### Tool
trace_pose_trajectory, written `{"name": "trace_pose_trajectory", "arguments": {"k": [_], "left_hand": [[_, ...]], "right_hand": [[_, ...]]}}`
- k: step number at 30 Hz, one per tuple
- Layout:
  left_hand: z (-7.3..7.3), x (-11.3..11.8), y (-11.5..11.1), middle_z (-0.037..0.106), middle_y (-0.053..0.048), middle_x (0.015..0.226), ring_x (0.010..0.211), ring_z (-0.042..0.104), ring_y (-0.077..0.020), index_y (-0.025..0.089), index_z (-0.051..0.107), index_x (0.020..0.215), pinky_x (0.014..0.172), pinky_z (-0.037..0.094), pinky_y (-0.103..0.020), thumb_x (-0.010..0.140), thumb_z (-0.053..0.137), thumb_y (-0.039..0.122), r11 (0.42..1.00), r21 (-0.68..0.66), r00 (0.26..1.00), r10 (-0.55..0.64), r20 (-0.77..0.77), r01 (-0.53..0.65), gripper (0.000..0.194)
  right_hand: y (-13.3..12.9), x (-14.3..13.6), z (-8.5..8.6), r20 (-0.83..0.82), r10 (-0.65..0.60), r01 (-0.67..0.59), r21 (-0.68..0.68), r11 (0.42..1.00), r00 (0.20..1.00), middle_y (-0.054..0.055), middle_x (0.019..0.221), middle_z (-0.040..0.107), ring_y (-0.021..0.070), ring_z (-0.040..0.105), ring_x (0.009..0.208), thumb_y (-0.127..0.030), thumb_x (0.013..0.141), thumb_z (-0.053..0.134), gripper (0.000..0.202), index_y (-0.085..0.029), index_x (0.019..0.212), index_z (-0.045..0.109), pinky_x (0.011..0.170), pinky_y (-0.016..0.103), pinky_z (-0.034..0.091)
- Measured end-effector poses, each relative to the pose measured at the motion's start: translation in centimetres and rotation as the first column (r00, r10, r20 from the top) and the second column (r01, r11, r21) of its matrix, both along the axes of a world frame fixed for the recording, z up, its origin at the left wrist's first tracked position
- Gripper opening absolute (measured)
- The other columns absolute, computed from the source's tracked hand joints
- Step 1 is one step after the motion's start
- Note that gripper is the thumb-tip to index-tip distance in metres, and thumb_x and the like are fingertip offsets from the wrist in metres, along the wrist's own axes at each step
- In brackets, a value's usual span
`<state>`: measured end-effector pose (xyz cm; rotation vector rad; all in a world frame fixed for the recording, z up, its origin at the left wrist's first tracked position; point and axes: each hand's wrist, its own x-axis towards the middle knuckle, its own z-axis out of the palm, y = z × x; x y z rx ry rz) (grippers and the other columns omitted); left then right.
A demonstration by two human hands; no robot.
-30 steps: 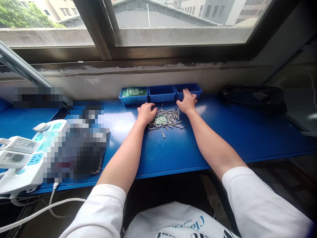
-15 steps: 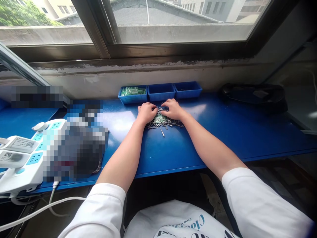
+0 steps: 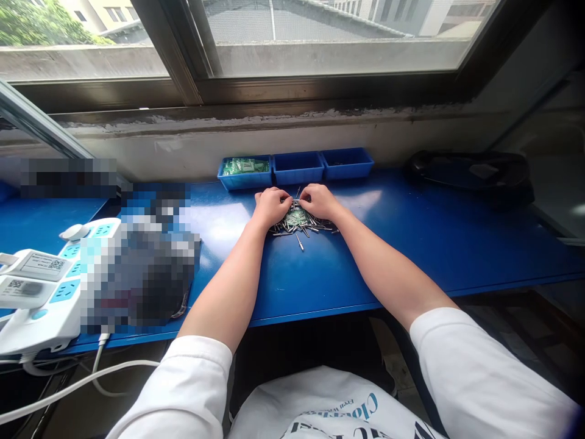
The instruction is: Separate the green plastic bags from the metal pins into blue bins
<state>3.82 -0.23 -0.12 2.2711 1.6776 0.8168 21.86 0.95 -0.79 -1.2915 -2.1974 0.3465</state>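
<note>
On the blue table lies a loose heap of slim metal pins [image 3: 323,227], with small green-and-white pieces [image 3: 297,217] among them. My left hand [image 3: 273,206] rests at the heap's left side, fingers curled and thumb tip drawn in against them. Opposite it, my right hand [image 3: 319,201] is bent over the right side, its fingertips closed together. The two sets of fingertips nearly meet above the heap. Whatever they pinch is too small and too hidden to make out. A single pin [image 3: 300,242] lies apart, nearer to me.
Behind the hands, three blue bins stand in a row: a left bin [image 3: 247,182] with green packets, a middle bin [image 3: 298,177] and a right bin [image 3: 350,171]. A white power strip [image 3: 59,305] lies at left, a dark bag [image 3: 470,177] at right.
My right fingertips have shifted slightly, and the pin between the two hands now shows upright just beyond them. The heap looks much the same.
</note>
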Motion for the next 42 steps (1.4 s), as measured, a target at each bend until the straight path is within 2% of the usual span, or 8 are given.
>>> {"name": "trace_pose_trajectory", "arguments": {"k": [9, 14, 19, 23, 28, 32, 37, 42], "left_hand": [[0.2, 0.0, -0.2, 0.072, -0.006, 0.105, 0.105, 0.063, -0.026, 0.024, 0.068, 0.11, 0.097, 0.039, -0.042, 0.083, 0.061, 0.034, 0.998, 0.057, 0.997, -0.009, 0.076, 0.005, 0.03], [0.5, 0.2, -0.5, 0.074, -0.005, 0.103, 0.101, 0.064, -0.0227, 0.023, 0.072, 0.097, 0.095, 0.041, -0.038, 0.085, 0.06, 0.035, 0.987, 0.084, 0.983, -0.143, 0.115, 0.134, 0.021], [0.4, 0.4, -0.4, 0.075, -0.004, 0.098, 0.097, 0.064, -0.0219, 0.023, 0.073, 0.091, 0.099, 0.035, -0.04, 0.088, 0.056, 0.035, 0.986, 0.135, 0.99, -0.111, 0.092, 0.098, 0.02], [0.0, 0.2, 0.1, 0.075, -0.003, 0.095, 0.095, 0.063, -0.0212, 0.023, 0.071, 0.09, 0.095, 0.032, -0.04, 0.091, 0.052, 0.032, 0.989, 0.13, 0.994, -0.086, 0.074, 0.076, 0.021], [-0.3, 0.1, 0.4, 0.074, -0.003, 0.094, 0.097, 0.062, -0.0215, 0.023, 0.07, 0.087, 0.093, 0.031, -0.04, 0.091, 0.051, 0.032, 0.994, 0.104, 0.997, -0.039, 0.061, 0.033, 0.021], [0.0, 0.2, 0.1, 0.074, -0.003, 0.098, 0.101, 0.061, -0.0219, 0.024, 0.07, 0.091, 0.094, 0.031, -0.04, 0.092, 0.051, 0.035, 0.994, 0.108, 0.997, -0.039, 0.071, 0.031, 0.022], [0.3, 0.2, -0.1, 0.071, -0.005, 0.11, 0.111, 0.058, -0.0258, 0.025, 0.068, 0.107, 0.096, 0.032, -0.042, 0.092, 0.051, 0.04, 0.994, 0.097, 0.995, 0.049, 0.089, -0.057, 0.028], [0.1, -0.1, 0.4, 0.068, -0.008, 0.114, 0.115, 0.056, -0.0297, 0.024, 0.069, 0.102, 0.096, 0.036, -0.045, 0.088, 0.052, 0.037, 0.986, -0.006, 0.986, 0.164, 0.025, -0.164, 0.025]], "right_hand": [[0.1, 0.0, 0.3, -0.092, -0.045, 0.05, 0.053, 0.997, 0.995, 0.009, 0.085, 0.067, 0.0202, 0.06, 0.081, -0.028, 0.088, 0.054, 0.021, -0.017, 0.075, 0.066, 0.077, 0.032, 0.045], [-0.1, -0.1, 0.7, -0.152, -0.072, 0.085, 0.082, 0.993, 0.986, 0.008, 0.083, 0.066, 0.0189, 0.058, 0.077, -0.038, 0.092, 0.05, 0.029, -0.018, 0.075, 0.063, 0.074, 0.031, 0.042], [-0.5, -0.6, 1.2, -0.176, -0.136, 0.153, 0.081, 0.985, 0.975, 0.006, 0.068, 0.061, 0.0165, 0.054, 0.069, -0.043, 0.096, 0.042, 0.043, -0.018, 0.063, 0.056, 0.069, 0.03, 0.038], [-0.8, -0.7, 1.4, -0.259, -0.082, 0.087, 0.005, 0.996, 0.962, 0.004, 0.059, 0.06, 0.0146, 0.053, 0.06, -0.053, 0.093, 0.045, 0.052, -0.019, 0.055, 0.052, 0.064, 0.03, 0.038], [-0.9, -0.8, 1.4, -0.583, 0.02, -0.103, -0.11, 0.988, 0.812, 0.002, 0.066, 0.067, 0.0156, 0.061, 0.064, -0.059, 0.079, 0.061, 0.042, -0.018, 0.075, 0.065, 0.061, 0.028, 0.046], [-0.8, -0.6, 1.5, -0.669, 0.04, -0.162, -0.121, 0.979, 0.743, 0.003, 0.071, 0.069, 0.0158, 0.062, 0.066, -0.057, 0.074, 0.067, 0.04, -0.017, 0.072, 0.068, 0.064, 0.029, 0.05], [-0.3, 0.3, 1.5, -0.612, -0.061, 0.056, -0.027, 0.998, 0.789, 0.004, 0.081, 0.072, 0.0182, 0.063, 0.076, -0.044, 0.078, 0.064, 0.027, -0.019, 0.082, 0.07, 0.075, 0.034, 0.053], [0.9, 2.0, 1.0, -0.366, -0.341, 0.399, 0.093, 0.912, 0.866, 0.009, 0.111, 0.07, 0.0291, 0.055, 0.108, -0.033, 0.08, 0.058, 0.036, -0.018, 0.111, 0.067, 0.098, 0.049, 0.045]]}}
